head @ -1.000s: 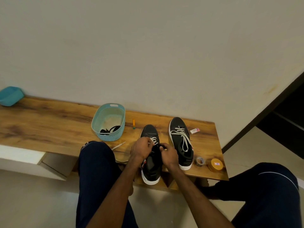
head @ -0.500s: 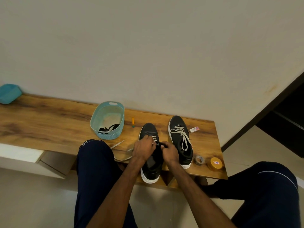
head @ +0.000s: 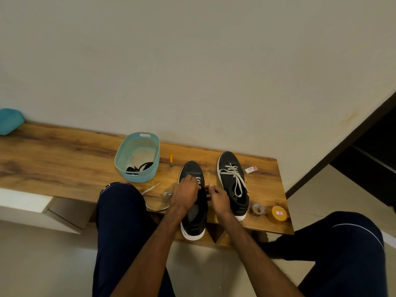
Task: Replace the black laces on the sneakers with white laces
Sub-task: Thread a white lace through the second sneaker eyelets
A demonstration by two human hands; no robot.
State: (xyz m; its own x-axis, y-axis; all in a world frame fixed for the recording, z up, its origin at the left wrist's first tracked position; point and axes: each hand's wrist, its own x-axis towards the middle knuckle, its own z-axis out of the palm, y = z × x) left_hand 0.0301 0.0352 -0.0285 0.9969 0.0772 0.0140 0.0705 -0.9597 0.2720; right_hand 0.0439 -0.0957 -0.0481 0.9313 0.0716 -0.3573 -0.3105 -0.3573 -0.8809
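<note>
The white lace (head: 198,180) is soft and floppy, so it is best pinched near its stiff tip and pushed through a hole. It is threaded only in the front holes of the left sneaker (head: 193,198), which lies on the table (head: 64,159) beside the laced sneaker (head: 232,181). The left hand (head: 186,195) is curled over the sneaker. The right hand (head: 217,197) is bent, with its grip pinched narrow, likely on the lace.

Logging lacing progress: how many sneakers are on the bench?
2. The sneaker being laced lies under both hands at the bench's front edge; the finished sneaker with white laces sits to its right. None seems hidden.
</note>
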